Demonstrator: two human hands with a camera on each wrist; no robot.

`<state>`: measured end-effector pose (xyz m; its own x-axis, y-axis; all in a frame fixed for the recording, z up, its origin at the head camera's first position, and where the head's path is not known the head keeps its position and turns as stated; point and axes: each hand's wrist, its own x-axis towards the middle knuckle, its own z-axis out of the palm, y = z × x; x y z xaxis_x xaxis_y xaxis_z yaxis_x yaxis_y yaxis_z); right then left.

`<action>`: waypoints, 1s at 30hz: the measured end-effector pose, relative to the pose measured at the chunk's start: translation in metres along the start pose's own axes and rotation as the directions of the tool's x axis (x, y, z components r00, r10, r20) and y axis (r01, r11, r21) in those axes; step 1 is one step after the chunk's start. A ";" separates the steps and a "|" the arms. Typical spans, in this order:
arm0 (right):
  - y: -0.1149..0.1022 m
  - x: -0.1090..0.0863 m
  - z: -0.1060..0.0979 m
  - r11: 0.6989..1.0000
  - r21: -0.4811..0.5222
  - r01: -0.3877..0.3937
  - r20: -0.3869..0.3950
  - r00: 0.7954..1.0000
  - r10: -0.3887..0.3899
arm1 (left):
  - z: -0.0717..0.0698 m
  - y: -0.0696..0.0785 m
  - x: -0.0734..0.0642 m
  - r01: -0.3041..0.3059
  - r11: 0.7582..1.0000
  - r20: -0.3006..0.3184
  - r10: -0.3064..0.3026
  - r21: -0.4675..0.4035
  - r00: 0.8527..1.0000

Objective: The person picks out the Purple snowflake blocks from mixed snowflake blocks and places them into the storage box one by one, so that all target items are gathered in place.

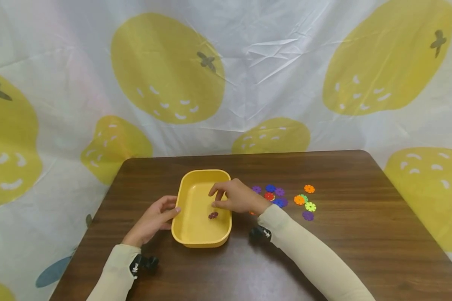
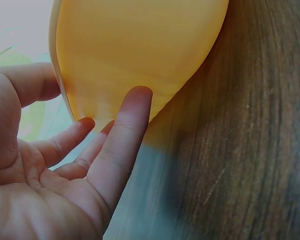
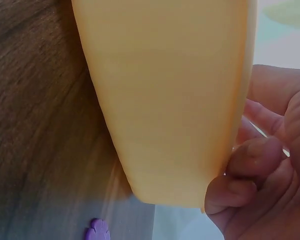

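My left hand (image 1: pixel 154 219) holds the left side of a yellow plastic basin (image 1: pixel 201 171), thumb at its rim and fingers against the outer wall (image 2: pixel 135 45). Over the basin's right side reaches my right hand (image 1: pixel 239 196), its fingers loosely bent and nothing visible between them. Just below those fingertips, within the basin, a dark red flower-shaped plastic piece (image 1: pixel 213 215) shows apart from the hand. In the right wrist view the basin's outer wall (image 3: pixel 165 100) hides part of the fingers.
Right of the basin, several flower-shaped pieces lie on the dark wooden table (image 1: pixel 346 251), among them a red one (image 1: pixel 269 196), an orange one (image 1: pixel 309 189), a yellow-green one (image 1: pixel 310 207) and a purple one (image 1: pixel 307 215). A fruit-patterned curtain (image 1: pixel 241 83) hangs behind the table.
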<state>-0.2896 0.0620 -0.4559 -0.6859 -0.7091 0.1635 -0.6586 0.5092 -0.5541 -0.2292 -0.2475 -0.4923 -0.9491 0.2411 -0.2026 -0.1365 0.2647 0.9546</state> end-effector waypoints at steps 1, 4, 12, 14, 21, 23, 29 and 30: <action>0.000 -0.001 -0.001 1.000 -0.003 0.005 -0.006 1.000 -0.005 | 0.000 0.000 0.000 0.001 1.000 0.003 -0.001 0.000 1.000; 0.002 -0.002 -0.002 1.000 0.008 0.019 -0.023 1.000 -0.019 | 0.000 0.001 0.000 0.003 1.000 0.005 -0.003 -0.004 1.000; 0.006 -0.010 -0.009 1.000 0.017 0.016 -0.071 0.997 -0.015 | 0.001 0.002 -0.001 -0.008 1.000 0.005 0.008 0.005 1.000; 0.007 -0.014 -0.013 0.999 0.038 0.021 -0.089 0.996 -0.017 | 0.002 0.002 -0.001 -0.006 1.000 0.005 0.006 0.001 1.000; 0.015 -0.032 -0.030 0.990 0.139 -0.031 -0.134 0.990 0.050 | 0.001 0.001 -0.001 0.005 1.000 -0.003 -0.005 0.002 1.000; 0.019 -0.038 -0.035 0.985 0.161 -0.060 -0.147 0.986 0.084 | 0.001 0.001 -0.002 0.009 1.000 -0.008 -0.009 0.004 1.000; 0.038 -0.060 -0.055 0.973 0.183 -0.140 -0.191 0.966 0.175 | 0.003 0.001 -0.003 0.011 1.000 0.006 -0.011 -0.006 1.000; 0.042 -0.064 -0.058 0.972 0.182 -0.149 -0.200 0.962 0.185 | 0.004 0.001 -0.004 0.009 1.000 0.008 -0.009 -0.006 1.000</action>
<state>-0.2916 0.1568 -0.4420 -0.8438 -0.4902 0.2182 -0.4815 0.5123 -0.7112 -0.2247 -0.2447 -0.4915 -0.9456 0.2459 -0.2131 -0.1469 0.2617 0.9539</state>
